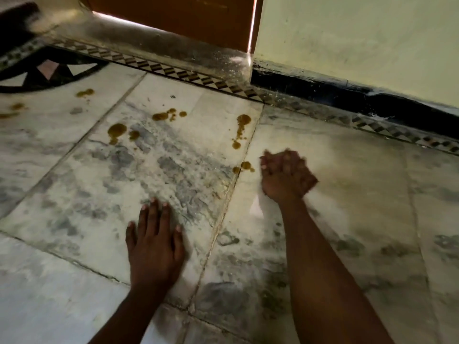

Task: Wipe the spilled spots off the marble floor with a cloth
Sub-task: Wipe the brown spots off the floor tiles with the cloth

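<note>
Spots of brown liquid [117,130] dot the marble floor [74,189] across the far half of the view. One pair lies at centre left, a small cluster [169,115] sits farther back, a trail [241,127] runs down near the tile joint, and a few more [85,93] lie at the far left beside the dark inlay. A last small spot [244,166] sits just left of the right hand.

Left hand [155,247] lies flat on the floor near the viewer, fingers spread and open, holding nothing, apparently bracing.

Right hand [285,175] reaches farther out, blurred; fingers look curled, but whether they grip anything I cannot tell. No cloth is visible in either hand or on the floor; it may be hidden under the right palm, or out of view.

Floor around and near the right hand shows no brown marks, only a hazy sheen. Judgement: little progress at best. Every spot in view looks whole and unsmeared, so nearly all the wiping remains, most likely starting with the small spot beside the right hand.

Orange door [173,16] and pale wall [360,45] stand at the far edge.
</note>
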`<state>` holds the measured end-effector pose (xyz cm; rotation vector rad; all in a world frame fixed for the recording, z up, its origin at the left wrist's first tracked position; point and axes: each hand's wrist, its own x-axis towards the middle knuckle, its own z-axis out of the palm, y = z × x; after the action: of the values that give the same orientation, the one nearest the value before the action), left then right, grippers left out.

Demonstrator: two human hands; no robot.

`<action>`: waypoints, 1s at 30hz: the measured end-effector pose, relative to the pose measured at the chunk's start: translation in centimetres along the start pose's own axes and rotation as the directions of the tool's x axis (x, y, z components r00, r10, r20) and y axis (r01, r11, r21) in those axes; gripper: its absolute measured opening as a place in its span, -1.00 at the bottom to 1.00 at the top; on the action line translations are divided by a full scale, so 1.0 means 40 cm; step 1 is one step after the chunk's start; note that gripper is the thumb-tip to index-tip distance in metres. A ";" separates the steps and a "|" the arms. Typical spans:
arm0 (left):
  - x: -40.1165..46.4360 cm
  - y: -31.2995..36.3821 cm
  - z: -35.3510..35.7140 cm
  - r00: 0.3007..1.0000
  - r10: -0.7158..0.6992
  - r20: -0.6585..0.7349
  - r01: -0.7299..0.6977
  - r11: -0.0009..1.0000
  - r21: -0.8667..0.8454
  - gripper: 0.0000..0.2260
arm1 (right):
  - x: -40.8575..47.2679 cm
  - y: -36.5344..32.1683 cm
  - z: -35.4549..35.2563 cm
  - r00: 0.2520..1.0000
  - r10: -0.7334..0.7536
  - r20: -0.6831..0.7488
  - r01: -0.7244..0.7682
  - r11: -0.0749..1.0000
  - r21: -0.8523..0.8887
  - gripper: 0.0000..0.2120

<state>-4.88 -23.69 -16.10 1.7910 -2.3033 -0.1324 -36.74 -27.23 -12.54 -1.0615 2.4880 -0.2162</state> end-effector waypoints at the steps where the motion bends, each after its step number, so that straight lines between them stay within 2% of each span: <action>1: 0.000 0.001 0.000 1.000 -0.005 -0.001 0.005 1.000 0.001 -0.40 | -0.002 -0.026 0.024 0.989 -0.139 0.042 0.142 0.988 -0.064 -0.48; 2: 0.001 0.001 0.000 1.000 -0.013 0.003 0.013 1.000 0.001 -0.40 | -0.017 -0.035 0.055 0.953 -0.294 0.077 0.302 0.943 -0.139 -0.49; 4: 0.002 0.001 0.001 1.000 -0.020 0.002 0.020 1.000 -0.002 -0.40 | -0.075 -0.008 0.101 0.796 -0.599 0.086 0.598 0.758 -0.262 -0.46; 5: 0.003 0.000 0.001 1.000 -0.022 -0.003 0.022 1.000 -0.003 -0.40 | -0.094 0.023 0.114 0.716 -0.696 0.064 0.678 0.670 -0.303 -0.45; 6: 0.004 0.001 -0.001 1.000 -0.016 -0.006 0.016 1.000 -0.001 -0.41 | -0.102 0.057 0.114 0.683 -0.730 0.026 0.693 0.636 -0.338 -0.47; 7: 0.005 -0.001 0.000 1.000 -0.012 -0.003 0.012 1.000 0.000 -0.41 | -0.096 0.079 0.114 0.720 -0.693 -0.046 0.636 0.685 -0.355 -0.50; 8: 0.005 -0.002 0.002 1.000 -0.011 -0.001 0.011 1.000 0.003 -0.41 | -0.084 0.084 0.108 0.801 -0.580 -0.146 0.513 0.792 -0.331 -0.52; 9: 0.005 -0.001 0.004 1.000 -0.011 0.000 0.011 1.000 0.006 -0.42 | -0.070 0.068 0.100 0.884 -0.395 -0.248 0.335 0.908 -0.252 -0.52; 10: 0.003 -0.002 0.006 1.000 -0.014 0.004 0.014 1.000 0.009 -0.42 | -0.057 0.028 0.093 0.944 -0.175 -0.280 0.144 0.981 -0.128 -0.52; 11: 0.003 0.000 0.006 1.000 -0.015 0.008 0.014 1.000 0.011 -0.42 | -0.040 -0.026 0.094 0.971 0.011 -0.237 -0.010 1.000 0.005 -0.50; 12: 0.002 0.000 0.007 1.000 -0.014 0.008 0.014 1.000 0.014 -0.42 | -0.028 -0.085 0.101 0.983 0.096 -0.154 -0.083 0.993 0.088 -0.49; 13: 0.003 0.000 0.005 1.000 -0.012 0.004 0.012 1.000 0.018 -0.42 | -0.022 -0.134 0.114 0.993 0.083 -0.088 -0.074 0.992 0.102 -0.47; 14: 0.004 -0.001 0.004 1.000 -0.015 0.002 0.015 1.000 0.019 -0.42 | -0.023 -0.166 0.133 0.998 -0.026 -0.063 0.029 0.998 0.047 -0.46; 15: 0.006 -0.002 0.001 1.000 -0.017 0.000 0.017 1.000 0.019 -0.42 | -0.039 -0.181 0.153 0.974 -0.212 -0.076 0.208 0.977 -0.054 -0.46; 17: 0.003 0.001 -0.001 1.000 -0.022 0.002 0.022 1.000 0.009 -0.42 | -0.105 -0.156 0.189 0.819 -0.557 -0.137 0.525 0.824 -0.214 -0.49; 18: 0.002 0.002 -0.002 1.000 -0.024 0.003 0.024 1.000 0.006 -0.42 | -0.152 -0.126 0.191 0.726 -0.672 -0.147 0.631 0.735 -0.247 -0.51; 19: 0.002 0.001 -0.003 1.000 -0.025 0.002 0.025 1.000 0.004 -0.42 | -0.191 -0.089 0.192 0.678 -0.719 -0.150 0.675 0.690 -0.260 -0.53; 20: 0.003 0.001 -0.004 1.000 -0.024 -0.001 0.024 1.000 0.000 -0.42 | -0.219 -0.051 0.187 0.691 -0.706 -0.154 0.656 0.702 -0.276 -0.54; 21: 0.003 0.001 -0.003 1.000 -0.021 -0.010 0.021 1.000 -0.007 -0.42 | -0.219 -0.015 0.187 0.752 -0.634 -0.179 0.579 0.766 -0.280 -0.54; 23: 0.002 0.000 -0.001 1.000 -0.022 -0.017 0.021 1.000 -0.016 -0.42 | -0.181 0.002 0.176 0.898 -0.335 -0.284 0.290 0.938 -0.189 -0.50; 24: 0.002 0.000 0.001 1.000 -0.021 -0.016 0.021 1.000 -0.017 -0.42 | -0.153 -0.019 0.170 0.946 -0.153 -0.287 0.127 0.986 -0.107 -0.48; 25: 0.002 -0.001 0.002 1.000 -0.025 -0.017 0.025 1.000 -0.015 -0.42 | -0.123 -0.054 0.173 0.966 -0.037 -0.257 0.024 0.998 -0.053 -0.47; 26: 0.003 -0.002 0.002 1.000 -0.024 -0.015 0.024 1.000 -0.011 -0.42 | -0.101 -0.100 0.174 0.975 -0.001 -0.221 -0.004 1.000 -0.023 -0.46; 28: 0.002 -0.003 0.003 1.000 -0.023 -0.016 0.023 1.000 -0.004 -0.42 | -0.076 -0.191 0.191 0.978 -0.142 -0.150 0.140 0.990 -0.028 -0.45; 30: 0.002 -0.005 0.001 0.999 -0.033 -0.026 0.033 0.999 -0.010 -0.41 | -0.096 -0.252 0.219 0.902 -0.412 -0.128 0.394 0.908 -0.144 -0.48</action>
<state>-4.71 -23.80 -16.19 1.8160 -2.2522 -0.1249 -23.93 -31.28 -16.13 -1.6682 2.4082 -0.2903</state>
